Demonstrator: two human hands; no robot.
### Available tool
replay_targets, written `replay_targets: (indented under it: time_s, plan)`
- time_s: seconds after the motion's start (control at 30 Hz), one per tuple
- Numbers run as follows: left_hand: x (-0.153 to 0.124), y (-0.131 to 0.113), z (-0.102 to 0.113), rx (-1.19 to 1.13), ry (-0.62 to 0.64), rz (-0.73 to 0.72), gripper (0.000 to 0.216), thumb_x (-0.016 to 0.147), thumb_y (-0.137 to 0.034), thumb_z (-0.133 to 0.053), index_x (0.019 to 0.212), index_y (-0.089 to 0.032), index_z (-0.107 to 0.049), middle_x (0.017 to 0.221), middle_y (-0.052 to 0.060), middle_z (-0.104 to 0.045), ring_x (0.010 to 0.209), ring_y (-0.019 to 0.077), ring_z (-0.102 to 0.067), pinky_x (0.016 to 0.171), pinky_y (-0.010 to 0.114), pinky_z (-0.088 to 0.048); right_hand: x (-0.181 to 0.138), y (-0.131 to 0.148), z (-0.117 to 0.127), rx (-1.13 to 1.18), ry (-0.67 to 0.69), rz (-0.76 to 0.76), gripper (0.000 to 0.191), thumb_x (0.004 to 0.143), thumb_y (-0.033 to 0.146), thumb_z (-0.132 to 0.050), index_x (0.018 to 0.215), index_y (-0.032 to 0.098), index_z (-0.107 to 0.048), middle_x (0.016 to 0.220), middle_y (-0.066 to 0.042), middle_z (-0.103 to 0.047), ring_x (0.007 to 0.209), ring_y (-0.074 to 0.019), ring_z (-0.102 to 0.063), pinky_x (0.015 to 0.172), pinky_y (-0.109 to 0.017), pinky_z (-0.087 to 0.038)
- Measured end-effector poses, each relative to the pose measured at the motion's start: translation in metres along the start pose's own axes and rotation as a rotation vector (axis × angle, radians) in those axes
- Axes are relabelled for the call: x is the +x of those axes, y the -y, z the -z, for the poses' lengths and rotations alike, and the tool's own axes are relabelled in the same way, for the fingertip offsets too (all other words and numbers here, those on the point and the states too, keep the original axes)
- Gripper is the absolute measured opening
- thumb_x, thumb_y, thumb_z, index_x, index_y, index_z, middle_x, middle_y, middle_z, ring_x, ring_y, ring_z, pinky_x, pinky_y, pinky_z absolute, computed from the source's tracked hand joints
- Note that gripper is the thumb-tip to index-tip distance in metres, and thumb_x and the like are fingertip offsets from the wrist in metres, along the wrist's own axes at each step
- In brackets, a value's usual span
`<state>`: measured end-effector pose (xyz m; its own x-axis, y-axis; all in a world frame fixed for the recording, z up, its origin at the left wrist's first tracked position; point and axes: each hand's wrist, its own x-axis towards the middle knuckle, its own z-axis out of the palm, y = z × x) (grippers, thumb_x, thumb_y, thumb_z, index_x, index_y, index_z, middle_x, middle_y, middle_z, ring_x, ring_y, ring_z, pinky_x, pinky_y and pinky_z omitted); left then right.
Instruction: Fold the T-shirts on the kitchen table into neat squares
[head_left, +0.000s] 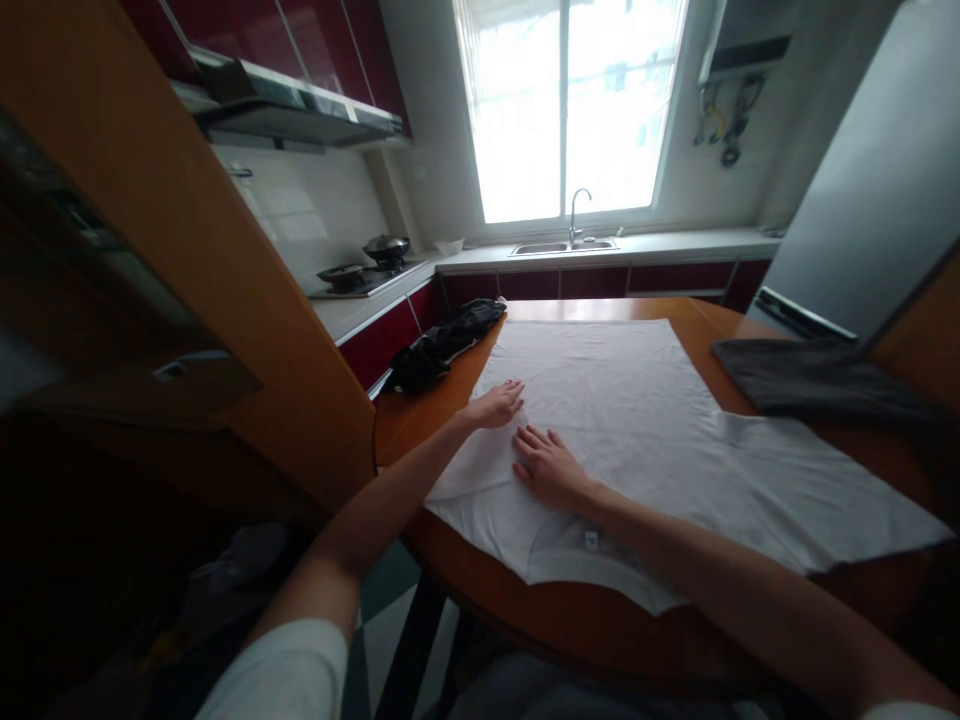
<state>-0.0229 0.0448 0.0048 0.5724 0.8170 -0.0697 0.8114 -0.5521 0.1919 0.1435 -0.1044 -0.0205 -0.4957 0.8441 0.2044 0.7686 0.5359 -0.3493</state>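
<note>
A white T-shirt (615, 400) lies spread on the round wooden table (420, 425), its neckline and small tag toward me. Its right sleeve side reaches out to the table's right edge, while the left sleeve side looks folded inward. My left hand (496, 404) rests on the shirt's left edge with the fingers stretched out. Just nearer and to the right, my right hand (551, 466) presses flat on the cloth, its fingers spread. Neither hand grips the fabric.
Dark clothing (450, 345) lies at the table's back left, and a folded grey cloth (817, 375) at the right. Beyond are a sink (540, 248) under the window, a stove (367, 280) with pans, and a fridge (862, 180). A wooden cabinet (247, 300) stands left.
</note>
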Motion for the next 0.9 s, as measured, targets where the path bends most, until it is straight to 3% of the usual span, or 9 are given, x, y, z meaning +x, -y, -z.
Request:
replay_targets:
  time_s: [0.1,0.23,0.7,0.9]
  plan:
    - [0.004,-0.004,-0.015,0.019,-0.044,0.031,0.062,0.105,-0.039,-0.029,0.156,-0.005,-0.031,0.165,0.022,-0.02,0.155,0.031,-0.014,0.123,0.051,-0.017,0.0,0.0,0.0,0.008,-0.029,0.015,0.055,0.099,0.035,-0.045,0.15,0.012,-0.045,0.159,-0.016,-0.04,0.151,-0.0271,-0.029,0.122,-0.051,-0.02]
    - [-0.001,0.001,-0.028,0.023,-0.135,0.024,0.061,0.106,-0.039,-0.024,0.158,-0.008,-0.029,0.166,0.018,-0.021,0.155,0.029,-0.014,0.123,0.05,-0.016,0.0,0.0,0.001,0.018,-0.06,0.039,0.054,0.099,0.035,-0.046,0.147,0.011,-0.047,0.158,-0.018,-0.042,0.149,-0.0301,-0.032,0.121,-0.054,-0.022]
    - [0.011,0.016,-0.031,0.012,-0.205,-0.005,0.064,0.102,-0.042,-0.026,0.157,-0.008,-0.032,0.164,0.018,-0.028,0.154,0.0284,-0.023,0.121,0.049,-0.024,0.004,-0.005,-0.001,0.002,-0.102,0.058,0.049,0.098,0.036,-0.053,0.14,0.012,-0.051,0.155,-0.019,-0.045,0.146,-0.0312,-0.037,0.119,-0.056,-0.027]
    - [0.017,0.022,-0.033,0.047,-0.209,-0.005,0.069,0.1,-0.044,-0.024,0.155,-0.003,-0.034,0.162,0.021,-0.031,0.153,0.0308,-0.024,0.122,0.048,-0.024,0.008,-0.003,0.015,0.068,-0.148,0.032,0.032,0.1,0.038,-0.052,0.118,0.016,-0.066,0.147,-0.017,-0.054,0.141,-0.03,-0.044,0.115,-0.053,-0.033]
